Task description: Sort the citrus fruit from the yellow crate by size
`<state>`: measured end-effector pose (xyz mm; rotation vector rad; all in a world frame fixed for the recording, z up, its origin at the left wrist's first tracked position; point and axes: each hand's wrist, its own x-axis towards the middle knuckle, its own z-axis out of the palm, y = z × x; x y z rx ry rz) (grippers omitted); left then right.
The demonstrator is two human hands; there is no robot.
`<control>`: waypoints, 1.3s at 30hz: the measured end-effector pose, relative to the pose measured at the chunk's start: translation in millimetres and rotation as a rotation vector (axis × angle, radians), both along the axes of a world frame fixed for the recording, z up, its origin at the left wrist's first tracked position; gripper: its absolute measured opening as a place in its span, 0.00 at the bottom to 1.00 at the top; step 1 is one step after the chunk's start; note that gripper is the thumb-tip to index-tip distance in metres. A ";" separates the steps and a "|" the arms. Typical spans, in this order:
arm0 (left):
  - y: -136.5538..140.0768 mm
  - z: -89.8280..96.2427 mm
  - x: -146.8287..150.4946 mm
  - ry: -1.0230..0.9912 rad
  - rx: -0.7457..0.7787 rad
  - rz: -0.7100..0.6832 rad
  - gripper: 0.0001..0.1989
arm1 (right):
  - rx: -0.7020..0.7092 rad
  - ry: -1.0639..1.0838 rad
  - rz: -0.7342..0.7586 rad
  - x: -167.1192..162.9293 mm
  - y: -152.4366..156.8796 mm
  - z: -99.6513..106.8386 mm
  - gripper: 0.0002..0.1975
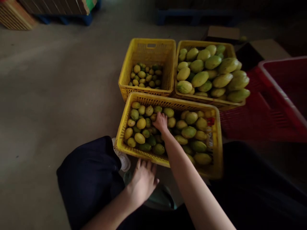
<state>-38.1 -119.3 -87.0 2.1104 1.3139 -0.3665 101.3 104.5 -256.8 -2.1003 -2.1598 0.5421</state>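
Observation:
My right hand (160,122) reaches into the near yellow crate (217,159), its fingers curled down onto a yellow-green lemon (153,117). How firmly it grips is hard to see in the dim light. Around it lie many green and yellow lemons (139,138), with larger ones (188,132) towards the right side. My left hand (143,180) rests at the crate's front edge, fingers spread and holding nothing. The fingertips are close to the outside of the front wall; whether they touch it I cannot tell.
Behind stand a yellow crate (123,75) with small lemons at its bottom and another heaped with green papayas (213,62). A red crate (275,86) is at the right. Cardboard boxes (223,33) and blue pallets (87,19) lie farther back. My knees flank the near crate.

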 end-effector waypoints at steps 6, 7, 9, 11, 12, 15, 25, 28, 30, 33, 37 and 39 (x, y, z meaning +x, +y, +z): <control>10.2 14.1 -16.0 0.051 0.025 0.056 0.25 | 0.130 0.213 -0.167 12.5 -13.5 39.0 0.26; 12.5 16.0 -16.8 0.051 0.020 0.053 0.25 | 0.139 0.291 -0.230 15.5 -18.9 48.9 0.28; 14.9 19.6 -17.2 0.039 0.022 0.048 0.24 | 0.154 0.395 -0.314 22.4 -30.2 72.3 0.31; 13.5 23.7 -17.2 0.027 0.042 0.041 0.23 | 0.119 0.512 -0.389 29.3 -40.8 99.4 0.31; 11.8 26.1 -17.3 0.025 0.049 0.034 0.22 | 0.067 0.614 -0.440 32.0 -45.4 113.8 0.28; 6.3 34.7 -18.1 0.019 0.044 -0.011 0.23 | -0.132 0.952 -0.588 35.6 -56.7 157.5 0.16; 27.7 37.9 -17.2 0.041 -0.010 0.091 0.22 | -0.423 1.519 -0.376 22.0 -109.1 261.4 0.19; 38.8 25.9 -15.1 0.018 -0.017 0.133 0.21 | -0.403 1.587 -0.252 21.5 -118.7 282.8 0.20; 45.4 14.3 -14.2 0.019 -0.045 0.151 0.21 | -0.370 1.651 -0.185 26.1 -124.1 293.6 0.20; 53.8 -7.9 -11.9 0.043 -0.099 0.168 0.26 | -0.325 1.740 -0.147 40.8 -135.4 298.2 0.21; 65.9 -42.3 -1.5 0.035 -0.169 0.142 0.28 | -0.254 1.824 -0.204 62.1 -147.8 285.5 0.23; 73.3 -59.5 5.3 0.021 -0.183 0.143 0.25 | -0.218 1.848 -0.233 68.9 -146.3 281.6 0.24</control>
